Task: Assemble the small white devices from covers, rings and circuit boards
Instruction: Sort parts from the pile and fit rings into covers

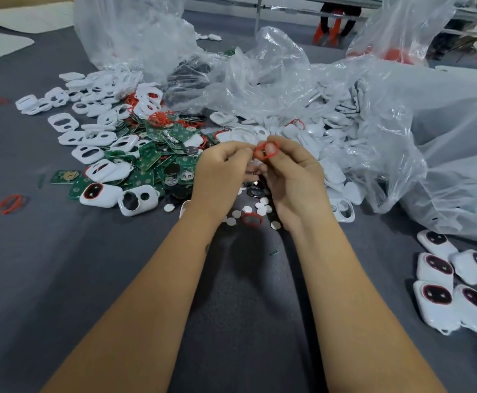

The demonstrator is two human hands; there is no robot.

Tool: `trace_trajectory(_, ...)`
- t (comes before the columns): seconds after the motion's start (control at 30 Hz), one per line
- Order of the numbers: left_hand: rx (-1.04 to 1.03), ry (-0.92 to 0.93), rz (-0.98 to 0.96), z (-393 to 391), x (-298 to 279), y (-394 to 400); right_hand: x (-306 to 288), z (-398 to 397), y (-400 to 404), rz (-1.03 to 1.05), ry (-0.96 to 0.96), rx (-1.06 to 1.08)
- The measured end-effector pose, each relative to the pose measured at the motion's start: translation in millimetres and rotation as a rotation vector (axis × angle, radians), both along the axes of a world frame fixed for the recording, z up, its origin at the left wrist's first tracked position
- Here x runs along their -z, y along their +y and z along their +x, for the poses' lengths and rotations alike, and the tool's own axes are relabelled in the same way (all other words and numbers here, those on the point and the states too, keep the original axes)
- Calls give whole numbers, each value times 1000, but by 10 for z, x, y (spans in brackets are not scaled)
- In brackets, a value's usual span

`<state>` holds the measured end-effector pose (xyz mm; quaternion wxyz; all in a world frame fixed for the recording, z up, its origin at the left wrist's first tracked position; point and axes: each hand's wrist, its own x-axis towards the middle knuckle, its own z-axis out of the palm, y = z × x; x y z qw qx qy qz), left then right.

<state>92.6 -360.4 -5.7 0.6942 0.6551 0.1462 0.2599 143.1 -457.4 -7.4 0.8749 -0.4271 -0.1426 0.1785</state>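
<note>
My left hand and my right hand meet above the table's middle and pinch a red ring between their fingertips. Whether a cover sits under the fingers I cannot tell. Behind the hands lies a heap of white covers, green circuit boards and a tangle of red rings. Another red ring lies on the grey mat below my hands among small white discs.
Several assembled white devices lie at the right edge. Crumpled clear plastic bags full of white parts cover the back and right. A loose red ring lies at the left. Grey mat covers the table.
</note>
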Motion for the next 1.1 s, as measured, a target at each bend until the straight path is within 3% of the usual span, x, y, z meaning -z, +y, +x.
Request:
trace_trajectory(0.1, 54, -53, -114, -22, -38, -9, -14, 11, -15, 73, 18, -37)
trace_trajectory(0.23, 102, -92, -60, -46, -43, -25, -30, 3, -38, 123, -16, -54)
trace_trajectory(0.37, 58, -77, 23, -43, -36, -24, -34, 17, -82, 73, -32, -43)
trace_trajectory(0.8, 82, -36, -120, -27, -80, -24, -30, 13, -112, 42, -137, -167)
trace_trajectory(1.1, 159, 18, -252, -24, -67, 48, 0, -14, -84, -216, -335, -33)
